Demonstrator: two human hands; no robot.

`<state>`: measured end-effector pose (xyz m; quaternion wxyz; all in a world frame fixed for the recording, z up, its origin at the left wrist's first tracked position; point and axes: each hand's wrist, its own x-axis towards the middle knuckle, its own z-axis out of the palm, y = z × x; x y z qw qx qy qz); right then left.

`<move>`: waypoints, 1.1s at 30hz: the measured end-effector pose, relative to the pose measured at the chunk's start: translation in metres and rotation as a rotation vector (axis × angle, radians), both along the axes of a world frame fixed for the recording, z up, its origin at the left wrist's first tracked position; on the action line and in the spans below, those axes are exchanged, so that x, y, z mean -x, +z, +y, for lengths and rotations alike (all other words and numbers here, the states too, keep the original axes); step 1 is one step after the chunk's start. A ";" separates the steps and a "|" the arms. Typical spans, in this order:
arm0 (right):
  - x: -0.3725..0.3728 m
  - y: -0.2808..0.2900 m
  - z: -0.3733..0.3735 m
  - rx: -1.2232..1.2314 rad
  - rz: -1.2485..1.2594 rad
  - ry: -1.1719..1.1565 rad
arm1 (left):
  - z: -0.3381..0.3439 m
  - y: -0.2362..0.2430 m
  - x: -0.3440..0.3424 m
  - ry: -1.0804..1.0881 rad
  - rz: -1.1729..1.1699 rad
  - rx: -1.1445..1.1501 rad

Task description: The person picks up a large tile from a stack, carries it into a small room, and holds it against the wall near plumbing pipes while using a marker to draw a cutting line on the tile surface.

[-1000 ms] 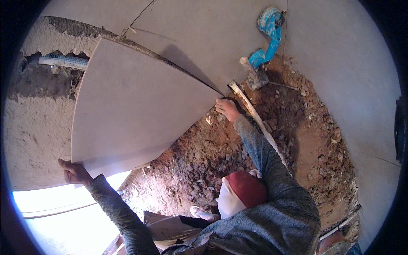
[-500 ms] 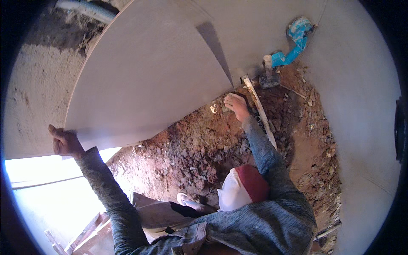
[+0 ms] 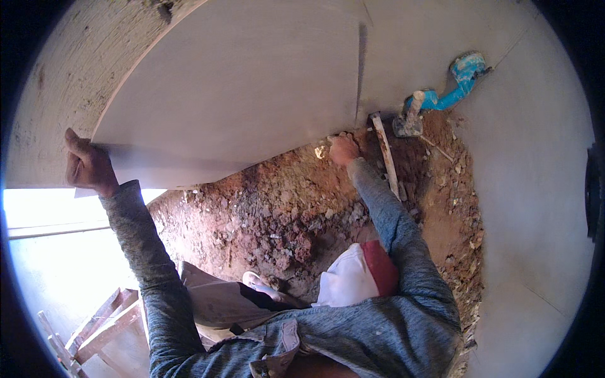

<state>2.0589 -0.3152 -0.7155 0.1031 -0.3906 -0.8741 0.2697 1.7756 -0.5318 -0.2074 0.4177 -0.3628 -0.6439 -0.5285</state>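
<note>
A large grey tile panel [image 3: 239, 82] leans at the upper left against a rough, mortar-coated wall. My left hand [image 3: 91, 165] is closed around its lower left corner, the thumb pointing up and part of the fingers hidden. Along the panel's lower edge, near its right end, my right hand [image 3: 343, 149] has its fingers curled against the edge; the fingertips are partly hidden. Just right of that hand, a narrow wooden strip [image 3: 386, 157] lies on the soil. Beyond it rests what looks like a mallet [image 3: 409, 121] with a dark block head and pale handle.
A blue, mortar-smeared piece [image 3: 457, 88] is by the grey wall at the upper right. Loose reddish soil and stones [image 3: 265, 220] cover the ground below the panel. Wooden pieces [image 3: 104, 331] stand at the lower left. A smooth grey surface [image 3: 535, 252] runs down the right side.
My right hand has curled its fingers in at the panel's lower edge. The dark wedge beside the panel's right edge has narrowed to a thin line. My left hand keeps its hold on the corner.
</note>
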 end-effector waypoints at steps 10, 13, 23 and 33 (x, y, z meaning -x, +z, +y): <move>0.006 0.000 -0.006 -0.099 -0.316 0.254 | -0.004 0.000 0.002 0.043 0.059 0.027; -0.006 0.003 -0.013 0.013 -0.337 0.212 | -0.007 0.000 0.005 0.061 0.109 0.020; -0.011 0.015 -0.013 0.021 0.076 0.212 | -0.022 -0.004 0.039 0.148 0.302 0.195; 0.001 0.093 -0.063 0.137 0.190 0.302 | -0.014 0.005 0.011 0.236 0.523 0.292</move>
